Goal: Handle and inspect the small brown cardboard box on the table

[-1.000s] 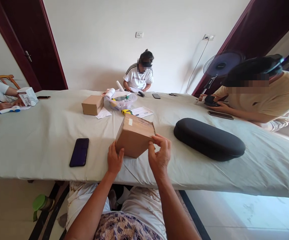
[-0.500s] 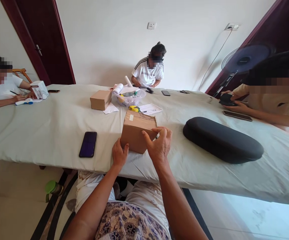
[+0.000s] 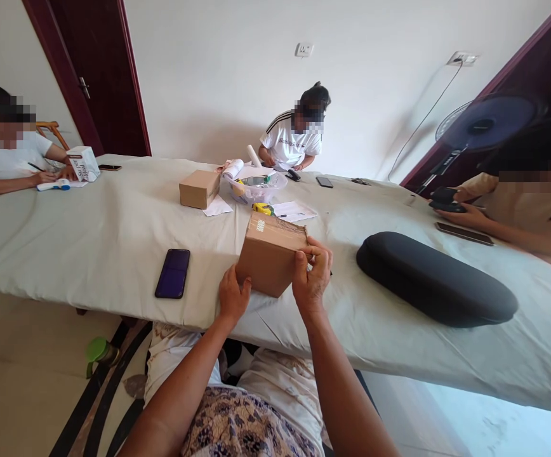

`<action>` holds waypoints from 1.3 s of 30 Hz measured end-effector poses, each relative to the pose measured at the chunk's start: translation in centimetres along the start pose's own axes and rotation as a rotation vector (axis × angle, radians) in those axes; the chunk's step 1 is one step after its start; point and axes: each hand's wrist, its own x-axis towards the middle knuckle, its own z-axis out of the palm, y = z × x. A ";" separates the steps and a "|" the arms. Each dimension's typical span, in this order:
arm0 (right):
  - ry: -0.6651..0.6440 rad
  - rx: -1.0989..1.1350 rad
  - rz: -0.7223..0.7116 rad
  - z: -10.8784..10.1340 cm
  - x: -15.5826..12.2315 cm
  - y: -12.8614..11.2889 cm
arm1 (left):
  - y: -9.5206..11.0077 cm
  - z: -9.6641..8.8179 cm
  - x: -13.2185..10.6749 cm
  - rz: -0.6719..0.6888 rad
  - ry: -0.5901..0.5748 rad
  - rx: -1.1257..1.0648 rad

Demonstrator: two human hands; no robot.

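A brown cardboard box (image 3: 270, 254) with tape on its top stands tilted near the front edge of the cloth-covered table (image 3: 113, 235). My left hand (image 3: 233, 298) grips its lower left corner. My right hand (image 3: 312, 276) holds its right edge, fingers curled over the top corner. A dark phone (image 3: 173, 273) lies to the left of the box.
A long black padded case (image 3: 435, 279) lies to the right. Farther back are a second cardboard box (image 3: 200, 188), a clear bowl (image 3: 255, 187), papers and a yellow tape measure (image 3: 261, 208). Three other people sit around the table. A fan (image 3: 487, 120) stands at the right.
The box has been turned and tilted in my hands. My right hand shifted from its front face to its right top corner. My view drifted slightly right.
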 end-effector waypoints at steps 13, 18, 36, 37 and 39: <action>0.076 0.055 0.010 0.7 -0.4 0.2 | 0.2 0.1 -0.1 -0.009 0.008 -0.001; 0.071 0.068 -0.009 0.6 -0.5 0.1 | 0.1 -0.1 0.0 -0.016 -0.003 -0.018; 0.110 0.123 -0.073 1.0 -0.1 0.1 | 0.3 -1.3 0.9 -0.075 -0.058 -0.049; 0.107 0.130 -0.071 1.0 -0.1 0.1 | 0.4 -1.4 0.9 -0.080 -0.055 -0.056; 0.101 0.146 -0.062 1.0 -0.1 0.1 | 0.6 -1.5 1.0 -0.086 -0.048 -0.077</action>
